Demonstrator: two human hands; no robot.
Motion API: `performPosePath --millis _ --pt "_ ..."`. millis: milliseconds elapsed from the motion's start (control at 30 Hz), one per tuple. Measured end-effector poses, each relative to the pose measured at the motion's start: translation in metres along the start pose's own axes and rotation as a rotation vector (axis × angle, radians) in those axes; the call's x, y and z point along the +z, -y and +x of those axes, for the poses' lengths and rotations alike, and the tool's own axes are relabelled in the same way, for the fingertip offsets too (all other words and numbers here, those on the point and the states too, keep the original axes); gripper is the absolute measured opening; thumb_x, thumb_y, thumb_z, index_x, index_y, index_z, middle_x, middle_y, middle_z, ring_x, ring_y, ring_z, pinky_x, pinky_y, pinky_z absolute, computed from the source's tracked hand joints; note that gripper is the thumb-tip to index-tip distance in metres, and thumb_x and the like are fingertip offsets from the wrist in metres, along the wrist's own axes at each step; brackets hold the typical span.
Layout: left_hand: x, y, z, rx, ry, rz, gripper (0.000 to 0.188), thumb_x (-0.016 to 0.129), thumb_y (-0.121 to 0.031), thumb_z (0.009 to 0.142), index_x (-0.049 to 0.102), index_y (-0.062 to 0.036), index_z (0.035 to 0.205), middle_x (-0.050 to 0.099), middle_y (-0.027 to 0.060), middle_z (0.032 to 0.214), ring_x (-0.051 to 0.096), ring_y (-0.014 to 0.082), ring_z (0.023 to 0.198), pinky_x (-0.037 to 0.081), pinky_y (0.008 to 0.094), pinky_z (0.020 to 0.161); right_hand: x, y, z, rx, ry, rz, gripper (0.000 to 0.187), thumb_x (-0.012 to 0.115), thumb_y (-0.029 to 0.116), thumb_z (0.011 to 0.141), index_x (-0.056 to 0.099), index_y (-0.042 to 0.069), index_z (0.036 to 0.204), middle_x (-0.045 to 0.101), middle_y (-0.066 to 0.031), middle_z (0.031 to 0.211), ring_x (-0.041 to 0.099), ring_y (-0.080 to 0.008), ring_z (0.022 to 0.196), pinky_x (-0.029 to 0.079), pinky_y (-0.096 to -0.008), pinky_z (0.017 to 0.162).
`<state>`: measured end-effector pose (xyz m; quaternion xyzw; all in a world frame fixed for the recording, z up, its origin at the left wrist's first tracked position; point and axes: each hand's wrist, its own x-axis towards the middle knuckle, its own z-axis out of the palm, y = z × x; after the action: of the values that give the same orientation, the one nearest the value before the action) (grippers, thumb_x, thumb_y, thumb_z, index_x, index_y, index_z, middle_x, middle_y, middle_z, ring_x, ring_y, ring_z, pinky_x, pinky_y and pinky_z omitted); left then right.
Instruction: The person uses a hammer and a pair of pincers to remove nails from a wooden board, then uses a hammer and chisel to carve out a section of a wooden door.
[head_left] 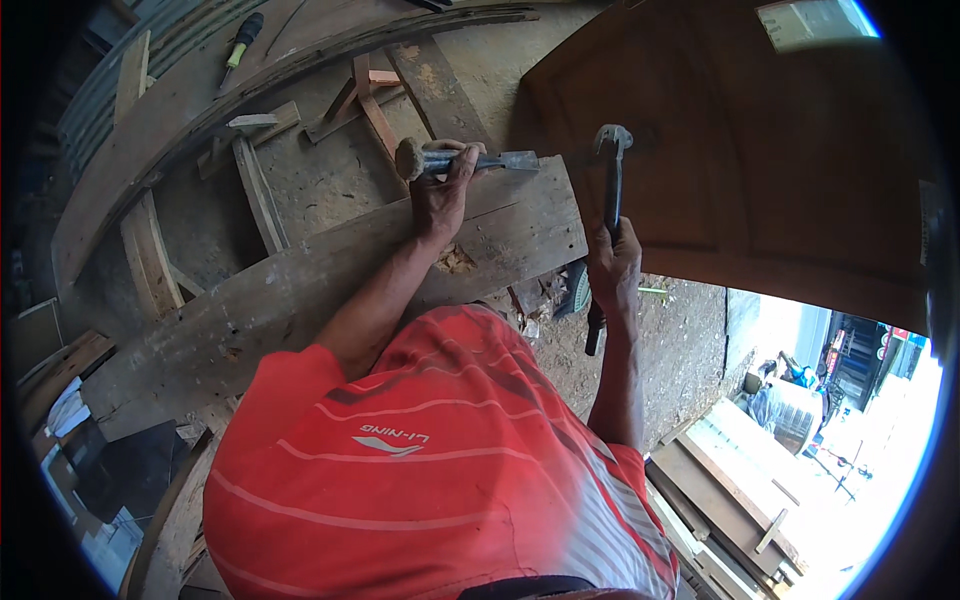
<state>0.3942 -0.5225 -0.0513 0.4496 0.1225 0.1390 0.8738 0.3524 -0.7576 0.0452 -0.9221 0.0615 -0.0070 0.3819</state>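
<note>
My left hand (446, 196) grips a chisel (519, 160) with a rounded, worn handle end. The chisel lies almost level, its flat metal blade pointing right, over the far edge of a thick weathered plank (530, 222). To its right, my right hand (613, 264) is closed around the dark handle of a hammer (612, 192). The metal hammer head is up, away from me, and apart from the chisel. A rough, pale hollow (456, 260) shows in the plank beside my left forearm.
A large brown panelled door (655, 170) stands at the right. Wooden trestle pieces (258, 195) lie beyond the plank. At the far left, a screwdriver (236, 50) rests on a curved board (110, 190). Stacked boards (725, 500) and a bright opening are at lower right.
</note>
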Motion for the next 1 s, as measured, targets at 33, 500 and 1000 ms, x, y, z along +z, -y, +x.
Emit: performPosePath --millis 33,500,1000 --pt "-0.003 0.006 -0.006 -0.018 0.023 -0.015 0.024 0.067 -0.012 0.099 0.054 -0.0012 0.116 0.069 0.0148 0.114 0.068 0.0184 0.103 0.06 0.0328 0.089 0.006 -0.006 -0.005 0.035 0.017 0.041 0.036 0.06 0.037 0.104 0.058 0.002 0.094 0.051 -0.0036 0.065 0.048 -0.0125 0.06 0.041 -0.0337 0.055" --pt "0.073 -0.04 0.05 0.215 0.177 0.022 0.032 0.063 -0.024 0.103 0.043 -0.0079 0.122 0.057 0.0059 0.098 0.065 0.0171 0.092 0.056 0.0323 0.083 0.031 -0.078 -0.035 0.266 -0.141 -0.037 0.035 0.067 0.035 0.099 0.064 0.0 0.097 0.06 -0.0137 0.072 0.06 -0.0257 0.069 0.046 -0.0408 0.064" --pt "0.201 0.023 0.036 0.61 0.959 0.622 0.042 0.076 -0.043 0.089 0.066 -0.0112 0.115 0.072 0.0093 0.102 0.072 0.0271 0.094 0.058 0.039 0.083 0.02 -0.1 -0.059 0.47 -0.109 0.224 0.034 0.065 0.033 0.099 0.064 0.0 0.097 0.054 -0.0061 0.067 0.052 -0.0158 0.062 0.042 -0.0353 0.058"
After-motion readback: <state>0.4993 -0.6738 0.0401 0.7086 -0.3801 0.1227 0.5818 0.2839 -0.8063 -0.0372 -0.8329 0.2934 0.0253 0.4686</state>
